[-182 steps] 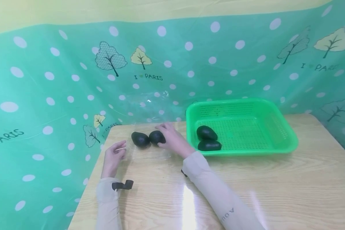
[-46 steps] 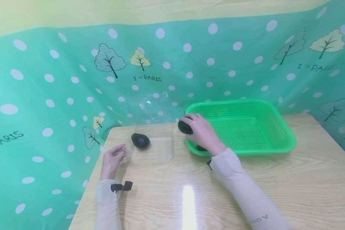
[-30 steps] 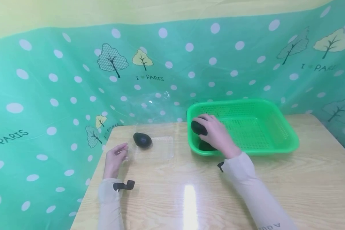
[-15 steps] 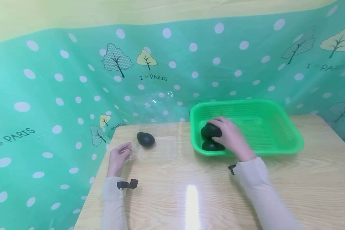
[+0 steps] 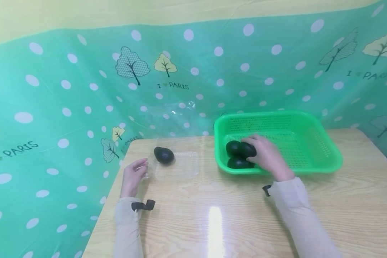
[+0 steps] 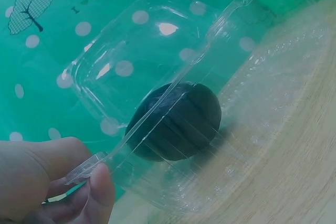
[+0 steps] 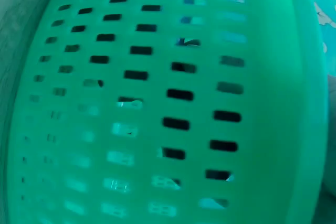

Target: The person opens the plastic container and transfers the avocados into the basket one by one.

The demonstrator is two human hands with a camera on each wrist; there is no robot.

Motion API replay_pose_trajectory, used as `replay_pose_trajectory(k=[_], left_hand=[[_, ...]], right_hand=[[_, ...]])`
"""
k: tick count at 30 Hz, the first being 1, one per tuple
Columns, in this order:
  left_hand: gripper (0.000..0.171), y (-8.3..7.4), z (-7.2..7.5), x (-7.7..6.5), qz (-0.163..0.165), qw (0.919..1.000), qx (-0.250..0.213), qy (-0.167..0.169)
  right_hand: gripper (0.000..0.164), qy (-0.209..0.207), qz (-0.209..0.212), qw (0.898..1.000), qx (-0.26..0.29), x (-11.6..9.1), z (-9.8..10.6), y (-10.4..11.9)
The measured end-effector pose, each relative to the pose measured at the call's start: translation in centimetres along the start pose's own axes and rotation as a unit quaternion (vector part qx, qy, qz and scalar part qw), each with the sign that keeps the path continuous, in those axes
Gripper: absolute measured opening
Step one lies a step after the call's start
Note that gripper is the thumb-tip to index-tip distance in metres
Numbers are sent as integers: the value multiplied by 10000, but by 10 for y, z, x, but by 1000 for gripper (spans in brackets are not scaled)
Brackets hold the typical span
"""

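Note:
Inside the green basket (image 5: 332, 154) in the head view, my right hand (image 5: 268, 157) grips a dark avocado (image 5: 247, 150) from its right side. Two more avocados lie against it at the basket's left end, a rear one (image 5: 233, 148) and a front one (image 5: 240, 163). My left hand (image 5: 133, 177) pinches the edge of a clear plastic clamshell box (image 6: 157, 61) between thumb and fingers. One avocado (image 5: 164, 156) sits in the left part of the box's base, its lid raised behind. The basket's slotted wall (image 7: 278, 129) fills the right wrist view and hides the held avocado there.
A light wooden table (image 5: 180, 218) bears the box and, to its right, the basket. Right behind them hangs a green dotted curtain (image 5: 84, 64) with printed trees, which also runs down the left side.
My right hand has carried an avocado from the box rightward and down into the basket, beside the two lying there. My left hand has kept its hold on the box's edge.

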State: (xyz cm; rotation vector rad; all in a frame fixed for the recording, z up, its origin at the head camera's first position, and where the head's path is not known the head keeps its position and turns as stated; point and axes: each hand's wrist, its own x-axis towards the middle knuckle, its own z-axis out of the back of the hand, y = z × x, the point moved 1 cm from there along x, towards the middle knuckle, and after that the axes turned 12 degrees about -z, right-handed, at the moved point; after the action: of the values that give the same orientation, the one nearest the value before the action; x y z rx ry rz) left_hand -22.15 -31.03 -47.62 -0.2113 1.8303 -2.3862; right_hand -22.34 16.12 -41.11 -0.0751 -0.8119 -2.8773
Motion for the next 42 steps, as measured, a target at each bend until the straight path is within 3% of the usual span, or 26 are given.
replay_pose_trajectory(k=[30, 42], left_hand=[[44, 0, 0, 2, 30, 9999, -160, -39], [47, -29, -2, -9, 122, 9995, -229, 152]], right_hand=[[64, 996, -761, 9921, 42, -2, 1, -29], [44, 1245, -715, 9896, -62, 2, -1, -31]])
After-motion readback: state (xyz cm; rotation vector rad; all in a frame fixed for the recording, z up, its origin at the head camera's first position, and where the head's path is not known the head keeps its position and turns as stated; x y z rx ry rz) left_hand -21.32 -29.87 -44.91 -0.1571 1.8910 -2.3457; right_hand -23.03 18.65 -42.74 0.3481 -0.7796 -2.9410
